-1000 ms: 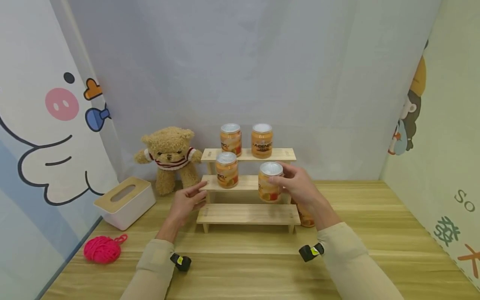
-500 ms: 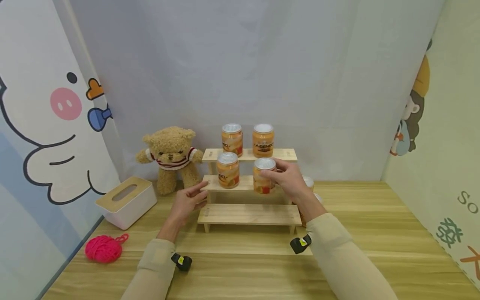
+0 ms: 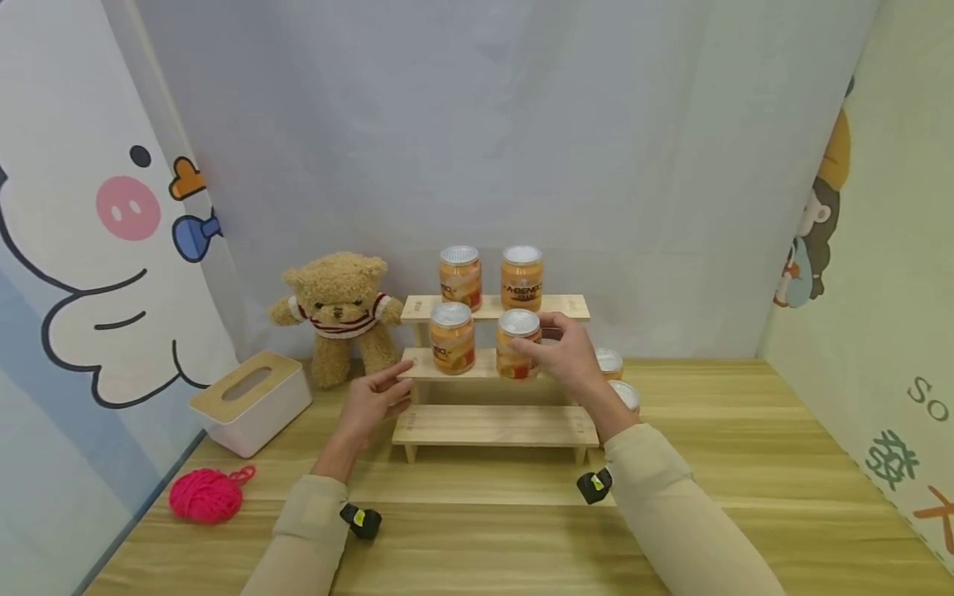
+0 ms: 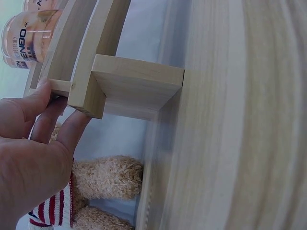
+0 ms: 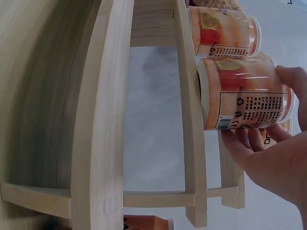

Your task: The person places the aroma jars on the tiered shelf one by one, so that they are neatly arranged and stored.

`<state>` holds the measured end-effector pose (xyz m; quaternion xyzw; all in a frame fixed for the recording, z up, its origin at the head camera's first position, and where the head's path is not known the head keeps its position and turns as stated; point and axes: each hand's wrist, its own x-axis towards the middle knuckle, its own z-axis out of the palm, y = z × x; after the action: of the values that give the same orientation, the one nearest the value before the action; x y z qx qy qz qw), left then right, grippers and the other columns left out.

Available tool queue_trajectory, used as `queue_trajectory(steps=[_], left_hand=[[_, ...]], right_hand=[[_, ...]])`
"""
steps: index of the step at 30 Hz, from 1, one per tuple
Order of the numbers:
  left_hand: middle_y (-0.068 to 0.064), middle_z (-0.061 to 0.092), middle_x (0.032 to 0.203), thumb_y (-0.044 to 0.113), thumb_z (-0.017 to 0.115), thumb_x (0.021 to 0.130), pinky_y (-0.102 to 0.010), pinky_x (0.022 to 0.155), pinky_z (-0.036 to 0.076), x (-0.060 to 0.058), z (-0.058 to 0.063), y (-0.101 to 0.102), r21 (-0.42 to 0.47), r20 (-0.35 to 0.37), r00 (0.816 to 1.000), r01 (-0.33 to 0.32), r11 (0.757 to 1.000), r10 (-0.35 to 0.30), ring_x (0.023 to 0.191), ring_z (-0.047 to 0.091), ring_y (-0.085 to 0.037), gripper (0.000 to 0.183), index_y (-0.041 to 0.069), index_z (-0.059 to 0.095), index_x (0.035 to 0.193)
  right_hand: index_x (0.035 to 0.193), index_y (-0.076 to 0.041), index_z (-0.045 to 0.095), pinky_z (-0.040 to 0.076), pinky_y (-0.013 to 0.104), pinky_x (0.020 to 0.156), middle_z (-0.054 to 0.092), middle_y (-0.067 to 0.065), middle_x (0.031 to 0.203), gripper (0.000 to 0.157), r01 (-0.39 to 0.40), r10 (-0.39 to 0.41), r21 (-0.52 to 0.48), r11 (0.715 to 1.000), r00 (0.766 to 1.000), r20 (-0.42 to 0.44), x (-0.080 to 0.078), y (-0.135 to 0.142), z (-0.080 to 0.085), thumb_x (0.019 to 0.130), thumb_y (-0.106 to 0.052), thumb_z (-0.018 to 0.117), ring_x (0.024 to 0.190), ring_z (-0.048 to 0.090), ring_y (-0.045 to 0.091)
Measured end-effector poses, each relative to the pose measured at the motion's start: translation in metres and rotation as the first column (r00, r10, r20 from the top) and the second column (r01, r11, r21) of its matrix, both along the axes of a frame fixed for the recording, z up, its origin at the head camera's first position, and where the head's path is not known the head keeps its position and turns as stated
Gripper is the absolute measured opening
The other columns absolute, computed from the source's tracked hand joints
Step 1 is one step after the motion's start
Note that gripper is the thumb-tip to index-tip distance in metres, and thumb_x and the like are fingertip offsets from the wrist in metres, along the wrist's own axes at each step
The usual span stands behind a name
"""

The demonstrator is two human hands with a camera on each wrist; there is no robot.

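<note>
My right hand (image 3: pixel 568 352) holds an orange-labelled jar (image 3: pixel 517 352) with a silvery lid, thumb on one side and fingers on the other. In the right wrist view the jar's base (image 5: pixel 205 93) is right at the middle tier of a three-step wooden rack (image 3: pixel 493 424). Close to its left stands a matching jar (image 3: pixel 452 343). Two more jars, left (image 3: pixel 460 279) and right (image 3: pixel 522 283), stand on the top tier. My left hand (image 3: pixel 370 403) grips the rack's left end between thumb and fingers, at the middle tier; its fingertips are partly hidden in the left wrist view.
Behind the right forearm, more jars (image 3: pixel 626 394) stand on the table (image 3: pixel 477 538) at the rack's right. A teddy bear (image 3: pixel 339 319) sits left of the rack. Farther left are a tissue box (image 3: pixel 257 418) and a pink yarn ball (image 3: pixel 204 495). A grey curtain (image 3: pixel 492 149) hangs behind.
My right hand has carried its jar leftward and slightly up in the head view, to beside the other jar at the middle tier. My left hand has kept its place on the rack.
</note>
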<state>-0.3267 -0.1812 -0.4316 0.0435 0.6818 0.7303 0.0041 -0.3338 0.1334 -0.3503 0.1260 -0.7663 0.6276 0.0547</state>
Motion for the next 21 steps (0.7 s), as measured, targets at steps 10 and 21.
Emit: queue_trajectory(steps=[10,21], left_hand=[[-0.006,0.067,0.113,0.006,0.061,0.100,-0.050,0.102,0.049,0.0019,0.0017,0.0003,-0.007,0.005,1.000,-0.010,1.000,0.010,0.102,0.066,-0.018,0.044,0.004,0.055,0.144],[-0.002,0.067,0.111,0.006,0.061,0.100,-0.047,0.099,0.051,0.0009,0.0014,-0.0002,-0.008,0.003,1.000,-0.006,1.000,0.006,0.105,0.065,-0.020,0.044,0.005,0.054,0.144]], right_hand=[[0.135,0.003,0.054,0.051,0.045,0.100,0.058,0.020,0.130,0.062,0.039,-0.039,0.019,0.999,0.999,-0.013,-0.0009,-0.0010,0.0000,0.086,-0.022,0.082,0.122,0.056,0.033],[0.133,0.004,0.056,0.053,0.045,0.097,0.058,0.019,0.131,0.058,0.053,-0.053,0.024,0.998,0.999,-0.003,-0.0020,-0.0039,0.0032,0.087,-0.022,0.080,0.122,0.056,0.033]])
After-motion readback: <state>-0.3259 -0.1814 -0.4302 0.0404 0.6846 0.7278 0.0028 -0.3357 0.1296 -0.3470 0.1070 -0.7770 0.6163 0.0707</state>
